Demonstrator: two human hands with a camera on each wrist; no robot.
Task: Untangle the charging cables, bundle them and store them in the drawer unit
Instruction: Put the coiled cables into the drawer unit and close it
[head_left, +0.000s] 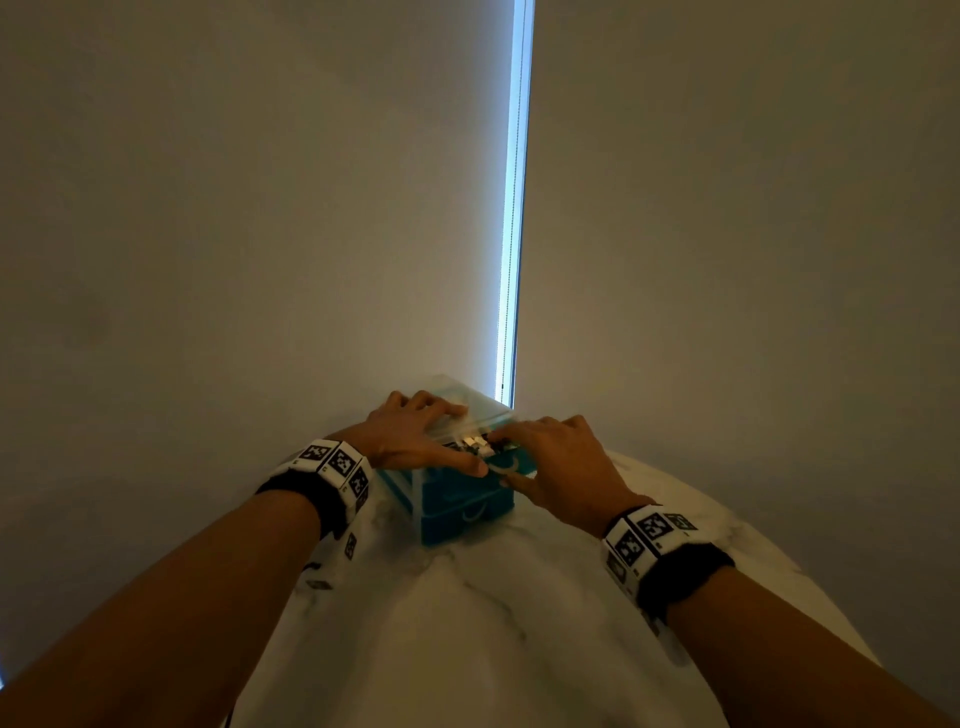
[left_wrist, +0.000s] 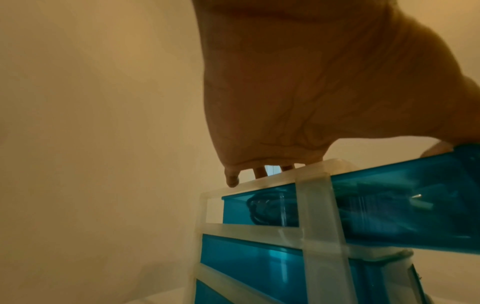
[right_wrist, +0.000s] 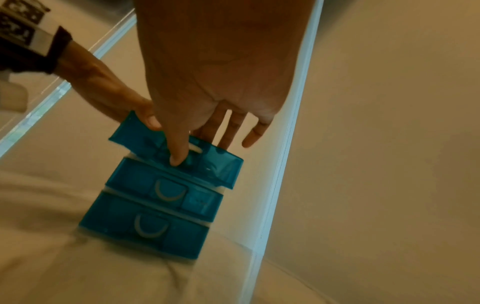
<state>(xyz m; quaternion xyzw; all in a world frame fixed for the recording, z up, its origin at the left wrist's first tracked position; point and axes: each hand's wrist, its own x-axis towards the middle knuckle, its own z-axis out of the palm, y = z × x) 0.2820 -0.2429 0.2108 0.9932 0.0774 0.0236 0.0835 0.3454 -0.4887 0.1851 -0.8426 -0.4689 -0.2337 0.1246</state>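
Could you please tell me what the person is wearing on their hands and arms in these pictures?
Both forearms are bare, with no sleeves, and the left hand and right hand wear no gloves. Each wrist carries a black strap with a white blocky band printed with square black-and-white coded markers; the right one matches. I can make out no rings or cables.

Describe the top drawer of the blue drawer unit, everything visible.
The translucent blue plastic top drawer is pulled partly out of the frosted clear frame, above two shut drawers with pale curved handles. Coiled cables and metal plugs show inside. The right hand touches its front; the left hand rests on the frame top, thumb on the drawer's rim.
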